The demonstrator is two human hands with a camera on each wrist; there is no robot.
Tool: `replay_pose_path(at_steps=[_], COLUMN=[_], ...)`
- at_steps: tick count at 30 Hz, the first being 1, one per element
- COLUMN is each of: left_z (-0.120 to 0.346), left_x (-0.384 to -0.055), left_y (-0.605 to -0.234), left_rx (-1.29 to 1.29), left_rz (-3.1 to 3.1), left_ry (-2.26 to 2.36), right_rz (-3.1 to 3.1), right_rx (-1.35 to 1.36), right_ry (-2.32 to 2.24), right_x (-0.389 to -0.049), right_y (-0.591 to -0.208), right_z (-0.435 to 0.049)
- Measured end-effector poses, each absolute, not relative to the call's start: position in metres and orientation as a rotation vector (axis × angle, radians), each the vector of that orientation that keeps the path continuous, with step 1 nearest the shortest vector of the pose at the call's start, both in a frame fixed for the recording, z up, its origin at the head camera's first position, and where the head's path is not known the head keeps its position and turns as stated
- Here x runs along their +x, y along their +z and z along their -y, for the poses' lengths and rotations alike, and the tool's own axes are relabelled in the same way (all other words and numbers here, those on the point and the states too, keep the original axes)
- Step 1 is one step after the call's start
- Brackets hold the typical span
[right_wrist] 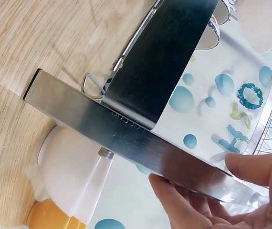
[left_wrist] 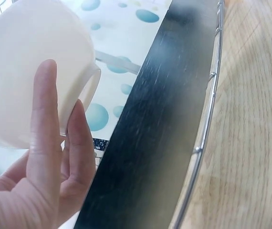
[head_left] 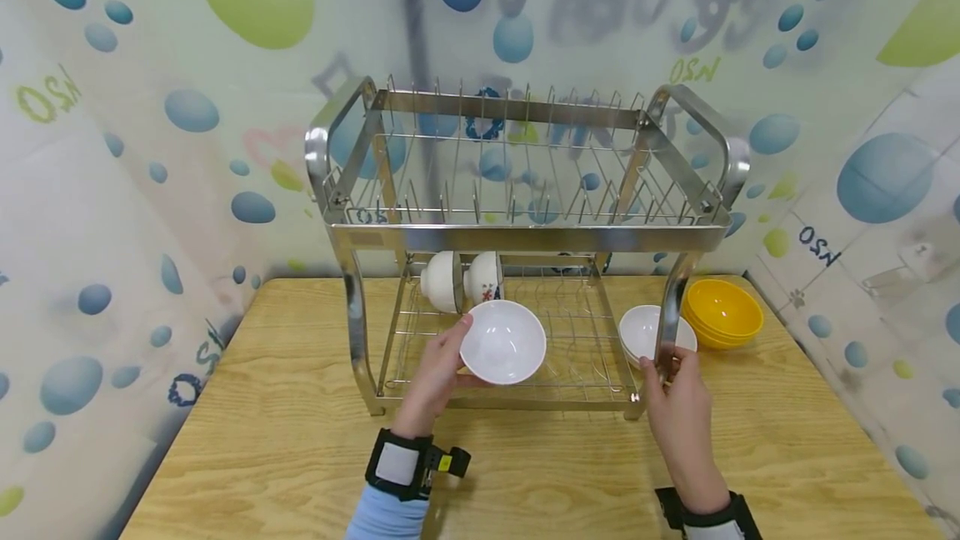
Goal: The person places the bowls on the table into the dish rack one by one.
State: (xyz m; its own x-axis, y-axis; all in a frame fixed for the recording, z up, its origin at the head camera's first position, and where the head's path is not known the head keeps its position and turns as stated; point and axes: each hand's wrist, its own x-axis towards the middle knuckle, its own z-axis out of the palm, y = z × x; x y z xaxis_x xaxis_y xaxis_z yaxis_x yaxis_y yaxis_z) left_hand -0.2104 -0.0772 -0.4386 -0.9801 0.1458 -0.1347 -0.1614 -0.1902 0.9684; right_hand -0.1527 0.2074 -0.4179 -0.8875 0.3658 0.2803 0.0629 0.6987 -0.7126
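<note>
A plain white bowl (head_left: 503, 342) is in my left hand (head_left: 437, 373), its hollow side facing the head camera. In the left wrist view the fingers (left_wrist: 45, 129) lie along the outside of the bowl (left_wrist: 36, 71) and by its foot ring. My right hand (head_left: 680, 411) grips the front right leg (head_left: 667, 307) of a two-tier metal dish rack (head_left: 525, 237). The right wrist view shows thumb and fingers on either side of that leg (right_wrist: 141, 143). Two white bowls stand on edge in the lower tier, a plain one (head_left: 442, 282) and a flowered one (head_left: 484, 277).
Right of the rack are white bowls (head_left: 641, 327) and stacked yellow bowls (head_left: 723, 311) on the wooden table (head_left: 300, 457). The upper tier (head_left: 510, 157) has upright wire dividers. Patterned sheeting (head_left: 247, 107) surrounds the table at the back and sides.
</note>
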Motion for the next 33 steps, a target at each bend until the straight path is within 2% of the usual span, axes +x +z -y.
replay_pose_path(at_steps=[23,33], left_z=[0.068,0.056], left_x=[-0.212,-0.215], left_y=[-0.436,-0.415], left_rx=[-0.053,0.006], left_rz=[-2.007,-2.331], left_ry=[2.344,2.275], right_rz=[2.678,2.706], right_rx=[-0.343,-0.342], right_ry=[1.049,1.055], right_x=[-0.156,-0.156], right_y=[-0.418,-0.420], right_z=[-0.213,-0.212])
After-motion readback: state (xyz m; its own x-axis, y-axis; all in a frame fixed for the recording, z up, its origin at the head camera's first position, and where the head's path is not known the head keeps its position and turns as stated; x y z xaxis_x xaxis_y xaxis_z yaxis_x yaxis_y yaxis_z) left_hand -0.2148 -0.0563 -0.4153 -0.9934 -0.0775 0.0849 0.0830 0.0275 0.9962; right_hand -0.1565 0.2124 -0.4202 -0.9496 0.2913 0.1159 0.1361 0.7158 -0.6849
